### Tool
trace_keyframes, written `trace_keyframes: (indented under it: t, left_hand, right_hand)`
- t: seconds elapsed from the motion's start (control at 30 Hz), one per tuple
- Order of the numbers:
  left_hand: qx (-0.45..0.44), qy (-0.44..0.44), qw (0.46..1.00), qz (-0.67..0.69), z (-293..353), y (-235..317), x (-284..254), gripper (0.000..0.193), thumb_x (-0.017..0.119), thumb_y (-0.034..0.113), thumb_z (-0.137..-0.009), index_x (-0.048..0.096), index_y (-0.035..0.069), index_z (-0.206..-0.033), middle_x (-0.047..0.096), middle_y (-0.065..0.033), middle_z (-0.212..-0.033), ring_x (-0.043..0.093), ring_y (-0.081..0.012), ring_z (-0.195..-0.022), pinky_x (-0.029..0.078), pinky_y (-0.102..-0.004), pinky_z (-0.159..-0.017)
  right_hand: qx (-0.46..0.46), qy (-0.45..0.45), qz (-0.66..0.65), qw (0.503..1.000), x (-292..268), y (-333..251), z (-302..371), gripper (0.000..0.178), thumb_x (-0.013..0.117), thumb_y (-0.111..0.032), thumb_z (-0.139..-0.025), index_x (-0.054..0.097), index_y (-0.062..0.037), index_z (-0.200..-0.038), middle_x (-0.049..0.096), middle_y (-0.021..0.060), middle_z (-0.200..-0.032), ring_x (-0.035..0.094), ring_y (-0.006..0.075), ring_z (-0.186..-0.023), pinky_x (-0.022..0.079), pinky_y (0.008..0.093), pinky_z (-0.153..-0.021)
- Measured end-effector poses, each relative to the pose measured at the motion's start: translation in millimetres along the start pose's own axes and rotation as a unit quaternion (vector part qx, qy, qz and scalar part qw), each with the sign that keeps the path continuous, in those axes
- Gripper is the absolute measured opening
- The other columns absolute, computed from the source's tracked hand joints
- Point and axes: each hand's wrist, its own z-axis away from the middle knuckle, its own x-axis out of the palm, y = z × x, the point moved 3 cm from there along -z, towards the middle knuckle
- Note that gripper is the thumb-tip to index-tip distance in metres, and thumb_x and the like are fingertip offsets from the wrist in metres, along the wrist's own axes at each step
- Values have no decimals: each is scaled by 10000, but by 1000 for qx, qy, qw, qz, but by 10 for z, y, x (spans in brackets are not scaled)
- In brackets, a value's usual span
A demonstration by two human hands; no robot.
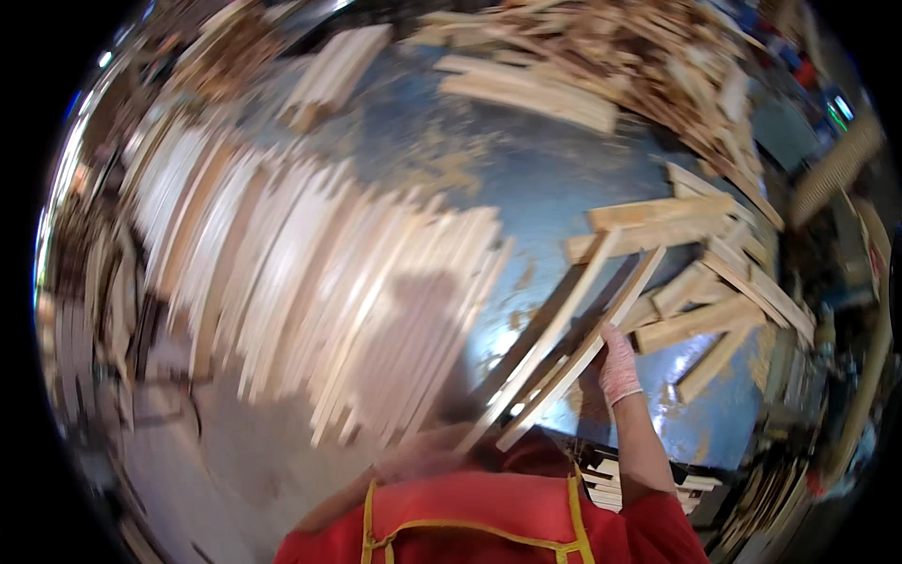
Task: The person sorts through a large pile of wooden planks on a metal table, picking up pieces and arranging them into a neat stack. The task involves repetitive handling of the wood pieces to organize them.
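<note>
A: In the head view, where is your right hand (618, 362) sitting?

B: You are reaching it up and forward over the grey bench (526, 188), forearm rising almost straight from your red sleeve. The hand, in a pale glove, is gripping the long wooden slats (564, 352) near their upper end, fingers wrapped over the edge.

A: And how are the slats lying?

B: They are slanting from low left by your chest up to the right, two or three held together, their top ends touching the loose pile of short boards (700, 282) on the right side of the bench.

A: Your left hand (413, 461)?

B: It is blurring badly at the lower middle, just beside the low ends of the slats; I cannot tell whether it is grasping them or released. A big stack of slats (310, 282) is smearing across the left.
</note>
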Motion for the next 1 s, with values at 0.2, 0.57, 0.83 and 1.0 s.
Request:
trace_keyframes:
  t: [0.2, 0.57, 0.83, 1.0]
  left_hand:
    - [100, 298, 842, -438, 602, -764, -108, 436, 727, 276, -957, 684, 100, -1353, 732, -103, -1265, 696, -257, -1147, 572, -385, -985]
    - [33, 509, 705, 492, 728, -2524, -658, 397, 713, 383, -996, 688, 74, -1245, 725, -50, -1162, 703, -195, -1039, 587, -411, -873]
    - [50, 300, 931, -200, 433, -1100, -359, 528, 643, 493, -992, 638, 23, -1231, 666, -230, -1275, 666, -398, -1152, 529, -475, -1059]
    - [-26, 335, 935, -116, -622, -59, -1080, 610, 653, 548, -944, 603, 26, -1255, 643, -286, -1285, 641, -448, -1234, 521, -508, -1023]
  right_hand:
    - [35, -116, 381, 916, 875, 1014, 304, 763, 651, -657, -989, 630, -37, -1435, 713, 101, -1123, 654, 189, -964, 587, 377, -850]
    - [-15, -105, 231, 967, 1425, 903, 480, 758, 746, -237, -1019, 390, -8, -1648, 620, 161, -1467, 606, 228, -1269, 495, 348, -1071]
    - [-97, -70, 195, 973, 1070, 859, -73, 810, 739, -247, -1013, 332, 21, -1659, 532, 169, -1546, 545, 265, -1343, 408, 375, -1182]
    - [-80, -107, 147, 980, 984, 537, -176, 876, 786, -256, -985, 317, 73, -1647, 513, 191, -1564, 543, 279, -1351, 432, 375, -1163]
